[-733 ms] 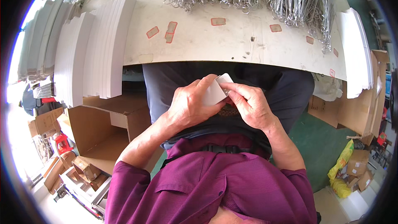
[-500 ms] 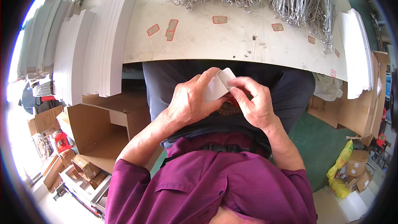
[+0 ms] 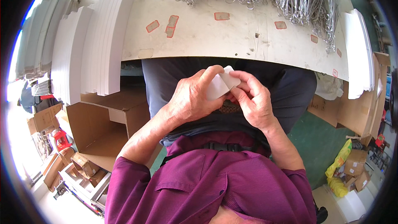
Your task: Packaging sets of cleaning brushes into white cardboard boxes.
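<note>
Small white rounded-corner paper card (image 3: 221,84) pinched between left hand (image 3: 192,99) and right hand (image 3: 253,99), both gripping it, over lap, just below white worktable edge (image 3: 232,49).

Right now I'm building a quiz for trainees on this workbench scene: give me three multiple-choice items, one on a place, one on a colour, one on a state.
1. Where does the open cardboard box stand?
A. on the table
B. on the floor at the person's left
C. on the person's lap

2. What colour is the small card in the hands?
A. white
B. green
C. black

3. How is the card held?
A. lying loose on the table
B. by the right hand alone
C. between both hands

Answers: 1 B, the box sits below the table edge on the left side. 2 A, it shows plain white. 3 C, the left hand and the right hand both grip it above the lap.
</note>
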A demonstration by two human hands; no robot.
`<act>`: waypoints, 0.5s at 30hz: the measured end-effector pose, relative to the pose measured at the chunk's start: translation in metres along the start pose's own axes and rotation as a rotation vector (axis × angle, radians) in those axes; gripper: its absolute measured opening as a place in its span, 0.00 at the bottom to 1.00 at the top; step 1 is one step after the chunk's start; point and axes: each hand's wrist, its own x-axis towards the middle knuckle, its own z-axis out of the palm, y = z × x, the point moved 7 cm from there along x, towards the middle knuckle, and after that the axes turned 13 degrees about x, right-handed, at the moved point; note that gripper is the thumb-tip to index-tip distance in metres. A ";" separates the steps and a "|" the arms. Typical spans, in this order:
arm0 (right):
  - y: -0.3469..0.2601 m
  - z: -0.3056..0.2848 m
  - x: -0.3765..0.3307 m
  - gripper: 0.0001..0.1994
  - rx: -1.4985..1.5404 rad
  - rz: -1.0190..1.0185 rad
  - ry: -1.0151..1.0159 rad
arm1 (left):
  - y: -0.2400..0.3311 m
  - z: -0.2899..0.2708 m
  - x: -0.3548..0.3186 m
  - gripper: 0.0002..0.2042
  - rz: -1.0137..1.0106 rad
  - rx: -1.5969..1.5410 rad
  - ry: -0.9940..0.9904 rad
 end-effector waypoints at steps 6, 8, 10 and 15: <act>0.013 -0.008 0.002 0.16 0.207 0.069 0.067 | 0.000 -0.002 -0.002 0.29 0.009 0.002 0.016; 0.020 -0.009 0.002 0.11 0.158 0.127 0.020 | 0.002 0.000 -0.002 0.29 0.013 0.012 0.014; 0.018 -0.005 0.001 0.10 0.110 0.082 0.064 | 0.004 0.002 -0.003 0.29 0.015 0.030 0.002; 0.000 -0.002 0.003 0.09 -0.243 -0.145 0.104 | 0.005 0.001 -0.002 0.28 0.029 0.040 0.001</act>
